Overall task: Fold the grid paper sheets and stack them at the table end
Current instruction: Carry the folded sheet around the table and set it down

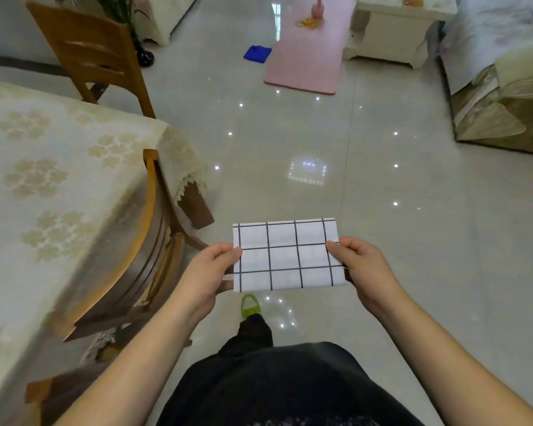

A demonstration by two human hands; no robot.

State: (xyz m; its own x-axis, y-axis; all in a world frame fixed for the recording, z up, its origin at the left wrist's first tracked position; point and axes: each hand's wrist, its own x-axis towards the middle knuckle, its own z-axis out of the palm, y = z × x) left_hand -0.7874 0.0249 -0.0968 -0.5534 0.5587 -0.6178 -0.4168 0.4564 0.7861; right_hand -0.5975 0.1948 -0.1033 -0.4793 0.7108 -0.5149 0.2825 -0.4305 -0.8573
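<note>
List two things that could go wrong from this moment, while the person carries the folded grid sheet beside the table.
1. The grid sheet is pinched only at its short edges by the left hand and right hand, in mid-air over the floor, so it may sag, unfold or slip.
2. The chair juts from the table close beside the person's path; a bump could jar the fold.

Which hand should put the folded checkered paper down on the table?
Probably the left hand. The table is on the person's left side, so that hand is nearer to it. The right hand grips the far edge of the folded paper and would have to reach across the body.
</note>
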